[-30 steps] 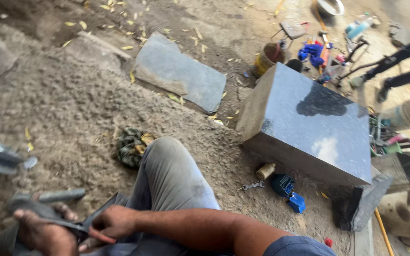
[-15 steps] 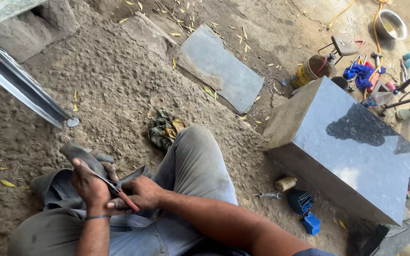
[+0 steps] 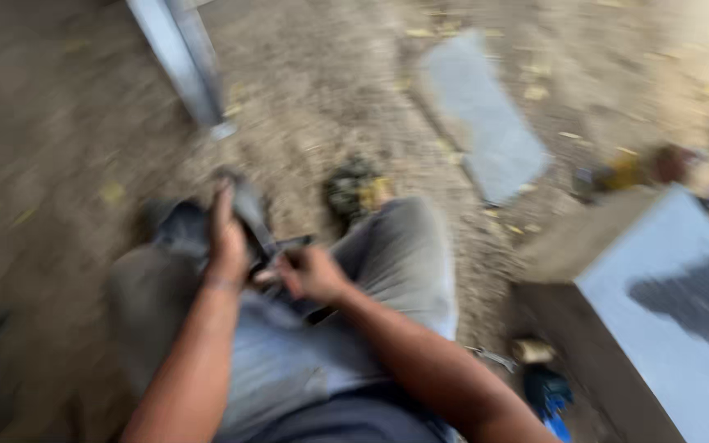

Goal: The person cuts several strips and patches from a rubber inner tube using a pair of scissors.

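Since the frame 0.5 s ago, the camera has swung left and down, so both hands now sit near the centre of the view and the picture is much more blurred. Left hand (image 3: 227, 238) is closed around a dark flat piece (image 3: 248, 209) that rests on the left knee, with the fingers wrapped over its upper edge. Right hand (image 3: 312, 275) is pressed together around a thin dark tool (image 3: 285, 246), held just beside the left hand; the tool tip seems to touch the piece, but the blur hides the exact contact.

Both hands are in the lap, above the grey trousers (image 3: 387, 271). A dark rag (image 3: 354, 187) lies on the ground near the right knee, a flat slab (image 3: 486, 123) is further off, and a big stone block (image 3: 666, 328) stands at the right. A metal bar (image 3: 182, 66) leans at the upper left.

As for progress, I judge the work on the piece is in the middle: hands and tool are engaged, nothing is put aside. How much is already finished on it, I cannot tell from this frame.
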